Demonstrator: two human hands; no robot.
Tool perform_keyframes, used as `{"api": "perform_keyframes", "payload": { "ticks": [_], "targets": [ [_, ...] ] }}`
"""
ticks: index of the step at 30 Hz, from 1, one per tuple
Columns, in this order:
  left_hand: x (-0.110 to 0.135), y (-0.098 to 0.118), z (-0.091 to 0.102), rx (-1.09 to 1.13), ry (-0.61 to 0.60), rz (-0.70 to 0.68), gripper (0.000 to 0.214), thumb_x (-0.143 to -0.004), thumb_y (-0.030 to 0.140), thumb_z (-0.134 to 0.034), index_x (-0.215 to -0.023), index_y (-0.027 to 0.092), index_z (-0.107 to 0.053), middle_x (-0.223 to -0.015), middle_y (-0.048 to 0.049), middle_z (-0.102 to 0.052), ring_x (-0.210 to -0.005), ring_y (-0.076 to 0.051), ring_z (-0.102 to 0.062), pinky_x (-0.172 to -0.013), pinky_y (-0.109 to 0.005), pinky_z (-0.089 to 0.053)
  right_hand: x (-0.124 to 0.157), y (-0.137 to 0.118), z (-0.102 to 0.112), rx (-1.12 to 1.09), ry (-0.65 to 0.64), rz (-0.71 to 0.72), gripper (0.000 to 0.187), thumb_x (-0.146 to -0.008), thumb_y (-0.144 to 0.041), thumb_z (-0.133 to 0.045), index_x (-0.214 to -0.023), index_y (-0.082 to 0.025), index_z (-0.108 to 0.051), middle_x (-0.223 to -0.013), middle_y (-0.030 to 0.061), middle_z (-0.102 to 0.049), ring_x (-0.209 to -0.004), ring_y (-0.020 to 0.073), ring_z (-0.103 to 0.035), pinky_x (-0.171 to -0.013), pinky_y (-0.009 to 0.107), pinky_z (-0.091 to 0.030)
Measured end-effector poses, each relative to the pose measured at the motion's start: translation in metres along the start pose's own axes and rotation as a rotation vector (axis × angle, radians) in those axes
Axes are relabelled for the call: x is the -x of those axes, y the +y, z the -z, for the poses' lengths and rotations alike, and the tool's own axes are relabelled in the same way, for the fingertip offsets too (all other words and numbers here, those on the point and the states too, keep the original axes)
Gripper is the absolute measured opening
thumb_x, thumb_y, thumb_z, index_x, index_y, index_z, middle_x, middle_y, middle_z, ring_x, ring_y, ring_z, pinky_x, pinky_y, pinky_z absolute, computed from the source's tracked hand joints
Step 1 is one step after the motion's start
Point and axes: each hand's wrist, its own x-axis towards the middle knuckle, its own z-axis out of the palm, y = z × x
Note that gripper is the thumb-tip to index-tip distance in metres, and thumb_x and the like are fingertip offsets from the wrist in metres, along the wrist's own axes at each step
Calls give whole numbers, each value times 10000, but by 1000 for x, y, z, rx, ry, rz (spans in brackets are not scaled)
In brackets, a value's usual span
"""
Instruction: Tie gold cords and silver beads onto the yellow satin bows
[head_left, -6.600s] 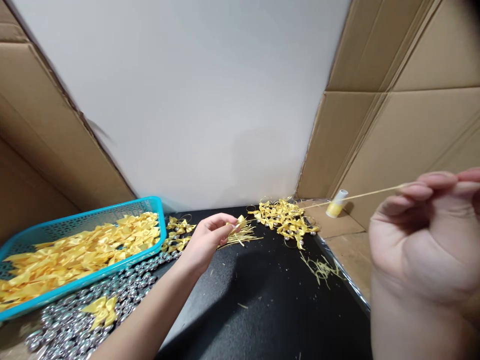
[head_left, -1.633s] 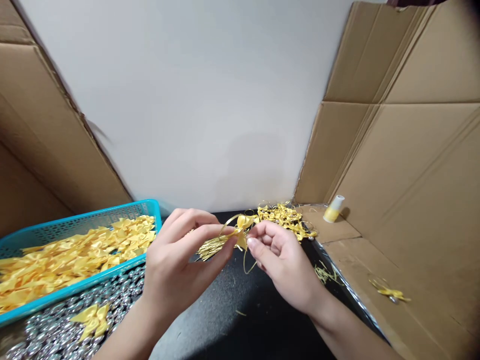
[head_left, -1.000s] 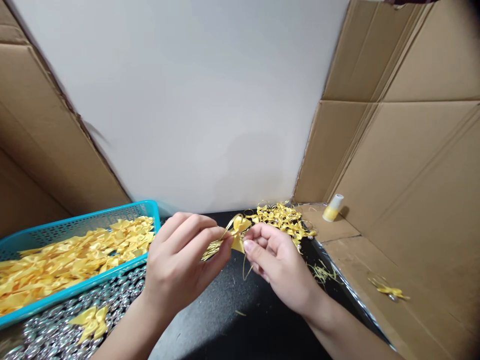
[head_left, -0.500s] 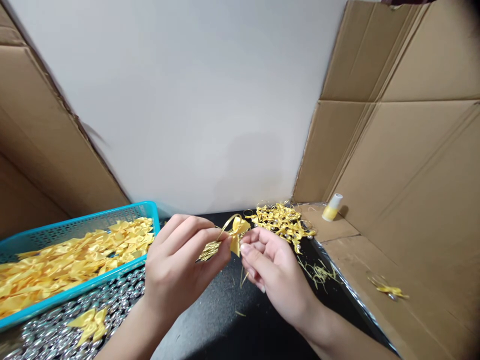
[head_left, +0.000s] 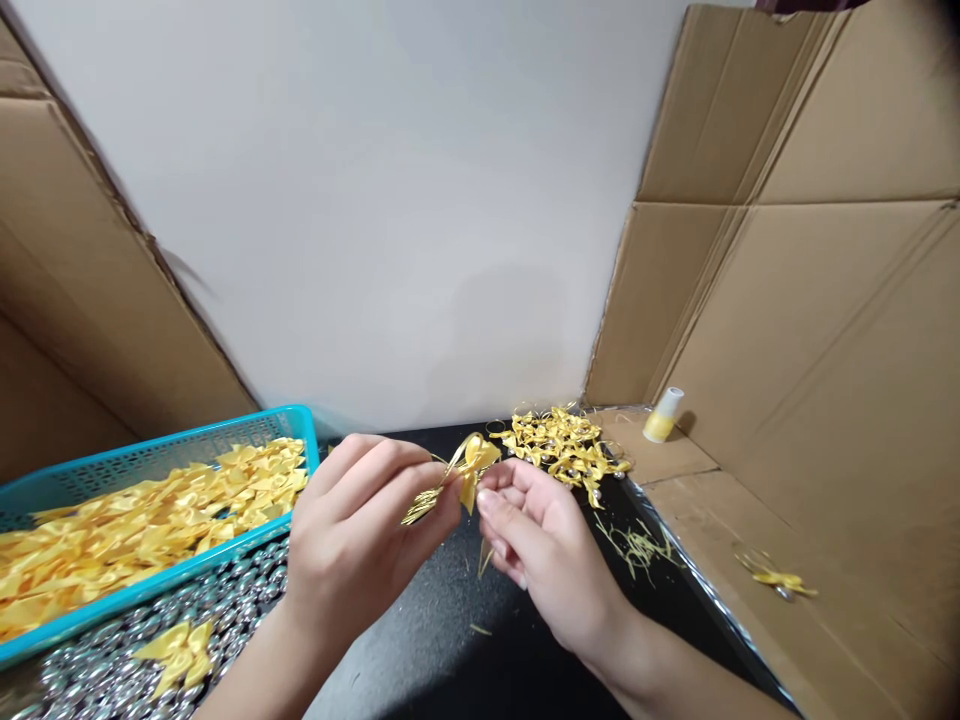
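Note:
Between my hands is a yellow ribbon bow (head_left: pixel 478 460) with a loop of gold cord rising beside it. My left hand (head_left: pixel 367 530) pinches the bow at its left side with thumb and fingertips. Behind those fingers a bundle of gold cords (head_left: pixel 422 505) shows, partly hidden. My right hand (head_left: pixel 536 535) is closed in a pinch at the bow's lower right, with thin gold cord ends hanging below its fingers. What exactly sits between the right fingertips is mostly covered, but it looks like the cord.
A turquoise basket (head_left: pixel 301 425) of yellow bows stands at left, with silver beads (head_left: pixel 247 590) and one bow (head_left: pixel 180 655) before it. Finished-looking bows (head_left: pixel 559 440) lie behind my right hand, near cord scraps (head_left: pixel 637 545). A spool (head_left: pixel 664 415) stands by cardboard walls (head_left: pixel 825 350).
Both hands stay almost in place, still pinching around the bow. The cord loop has tilted slightly, and the cord bundle behind my left fingers has shifted a little.

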Motion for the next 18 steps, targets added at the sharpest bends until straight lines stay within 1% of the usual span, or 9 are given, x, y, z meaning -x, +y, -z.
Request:
{"api": "perform_keyframes", "payload": {
  "ticks": [7, 9, 10, 11, 13, 15, 16, 18],
  "targets": [
    [2, -1, -1, 1, -48, -91, 167, -759, 53, -703, -815, 169, -598, -723, -9, -649, -640, -142, -542, -626, -283, -452, 0, 1, -2, -52, 13, 2, 230, -812, -350, -642, -855, -165, -512, -567, -79, -439, -453, 31, -327, -403, 163, -228],
    [1, 0, 0, 22, -54, -68, 144, -774, 62, -690, -812, 171, -605, -728, -7, -648, -646, -139, -536, -632, -282, -448, -1, 1, -2, -45, 16, 9, 236, -818, -362, -635, -851, -165, -509, -552, -81, -438, -442, 30, -320, -399, 162, -233],
    [1, 0, 1, 47, -56, -14, 124, -787, 75, -676, -803, 174, -605, -731, -7, -642, -655, -140, -538, -635, -281, -447, -2, 1, -2, -28, 17, 12, 237, -824, -369, -629, -850, -166, -510, -546, -82, -438, -436, 31, -317, -396, 163, -235],
    [1, 1, 2, 89, -61, 72, 96, -802, 99, -659, -801, 177, -603, -741, -9, -636, -668, -141, -543, -635, -279, -451, -2, 0, -2, -6, 19, 14, 238, -828, -375, -624, -849, -166, -512, -542, -81, -439, -432, 33, -318, -392, 164, -238],
    [1, 3, 3, 232, -104, 309, 26, -839, 178, -611, -818, 179, -596, -766, -19, -626, -693, -148, -565, -617, -269, -469, -3, 0, -1, 44, 30, 24, 236, -833, -382, -617, -855, -167, -523, -555, -72, -454, -441, 40, -340, -389, 165, -248],
    [1, 4, 3, 418, -219, 532, 129, -877, 283, -553, -809, 180, -590, -733, -17, -612, -658, -147, -572, -556, -250, -474, -4, -1, 0, 91, 51, 42, 232, -837, -384, -611, -865, -167, -535, -589, -57, -478, -467, 50, -376, -393, 165, -266],
    [1, 3, 2, 509, -298, 610, 204, -893, 337, -523, -784, 180, -592, -696, -12, -601, -620, -142, -561, -519, -240, -464, -5, -1, 1, 111, 62, 53, 227, -840, -383, -608, -867, -168, -540, -606, -51, -487, -481, 54, -391, -398, 167, -275],
    [2, 3, 0, 666, -429, 711, 337, -915, 413, -474, -703, 180, -595, -626, -6, -577, -562, -134, -532, -485, -231, -448, -6, 0, 1, 152, 68, 78, 215, -849, -377, -599, -861, -169, -548, -623, -45, -491, -500, 59, -404, -409, 176, -285]
  ]
}}
